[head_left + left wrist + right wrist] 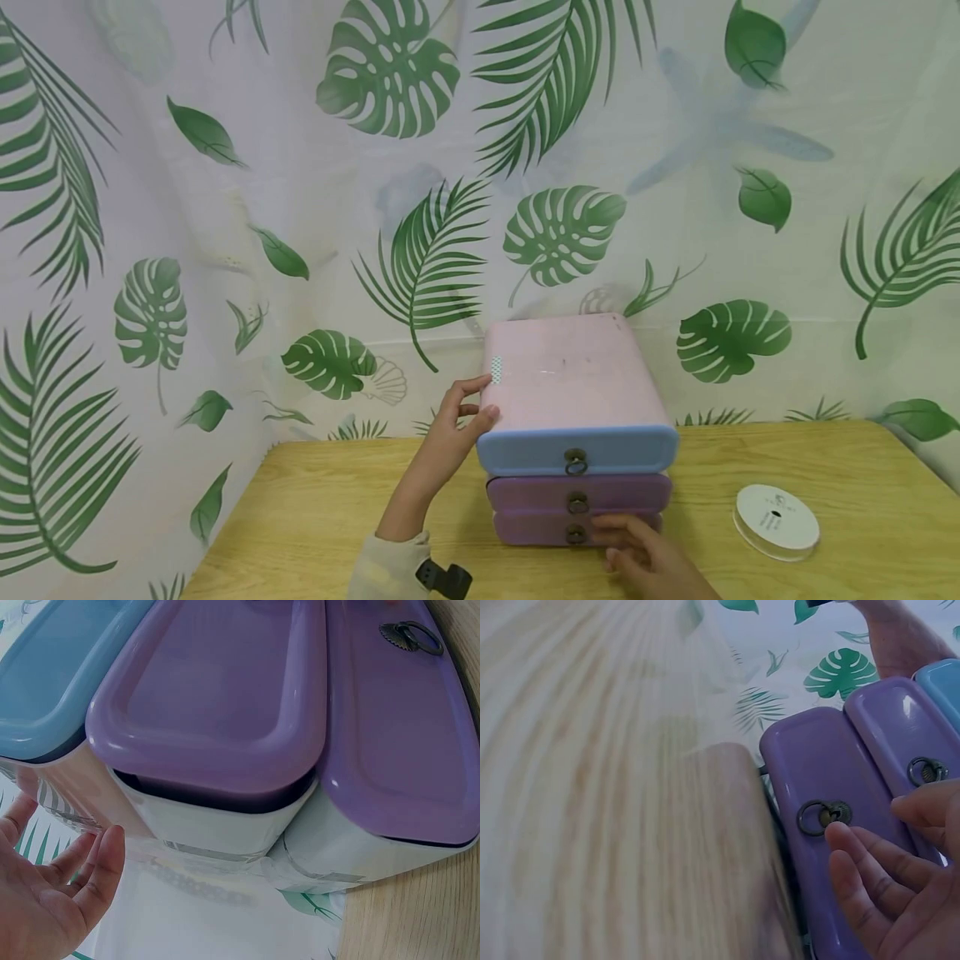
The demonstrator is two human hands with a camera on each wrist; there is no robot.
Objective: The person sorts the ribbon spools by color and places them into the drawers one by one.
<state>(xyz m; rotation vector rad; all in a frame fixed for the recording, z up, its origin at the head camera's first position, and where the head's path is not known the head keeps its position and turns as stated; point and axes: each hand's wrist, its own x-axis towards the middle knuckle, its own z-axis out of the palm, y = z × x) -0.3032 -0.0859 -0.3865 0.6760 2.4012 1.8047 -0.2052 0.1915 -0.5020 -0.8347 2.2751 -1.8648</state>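
A stacked drawer unit with a pink top (570,375) stands against the patterned backdrop. Its top drawer (525,454) has a blue front; the middle drawer (525,494) and bottom drawer (525,528) have purple fronts. Each bears a dark metal ring pull, like the middle one (577,502). In the left wrist view the middle drawer (210,697) sticks out a little, with a dark gap behind its front. My left hand (453,429) rests its fingertips against the unit's upper left side. My right hand (648,558) has loosely bent fingers, fingertips right at the bottom ring pull (825,816).
A white ribbon spool (777,521) lies flat on the wooden table (315,517), right of the drawers. A backdrop (247,192) printed with green leaves hangs right behind the unit. A black band (446,577) is on the left wrist.
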